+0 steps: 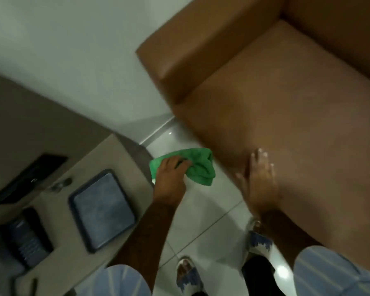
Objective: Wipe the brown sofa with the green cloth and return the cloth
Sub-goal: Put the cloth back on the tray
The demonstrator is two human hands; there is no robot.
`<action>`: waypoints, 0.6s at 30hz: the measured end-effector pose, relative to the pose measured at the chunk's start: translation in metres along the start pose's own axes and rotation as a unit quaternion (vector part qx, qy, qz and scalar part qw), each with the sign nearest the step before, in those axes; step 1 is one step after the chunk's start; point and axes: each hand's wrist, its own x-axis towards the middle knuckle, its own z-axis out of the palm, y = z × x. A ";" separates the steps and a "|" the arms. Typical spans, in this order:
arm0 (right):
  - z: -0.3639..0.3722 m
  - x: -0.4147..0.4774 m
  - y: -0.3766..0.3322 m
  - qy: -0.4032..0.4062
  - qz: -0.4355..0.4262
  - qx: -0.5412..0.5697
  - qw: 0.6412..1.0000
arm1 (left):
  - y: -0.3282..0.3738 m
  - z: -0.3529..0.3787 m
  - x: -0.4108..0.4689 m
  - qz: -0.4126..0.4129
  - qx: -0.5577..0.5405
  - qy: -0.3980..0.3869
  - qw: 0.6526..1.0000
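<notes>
In left grip [171,174]: green cloth [198,167].

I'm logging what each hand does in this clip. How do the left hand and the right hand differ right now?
The left hand is closed around the bunched green cloth, while the right hand holds nothing, its fingers spread. The left hand is over the pale floor between the counter and the brown sofa; the right hand is at the sofa's front edge, though contact is blurred. Both are bare and reach forward.

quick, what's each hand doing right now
Left hand: closed, holding the green cloth.
Right hand: open, flat, empty.
</notes>
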 end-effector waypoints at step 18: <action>0.171 -0.064 -0.229 -0.202 -0.385 -0.152 0.888 | -0.266 0.046 -0.207 -0.175 0.039 -0.053 0.982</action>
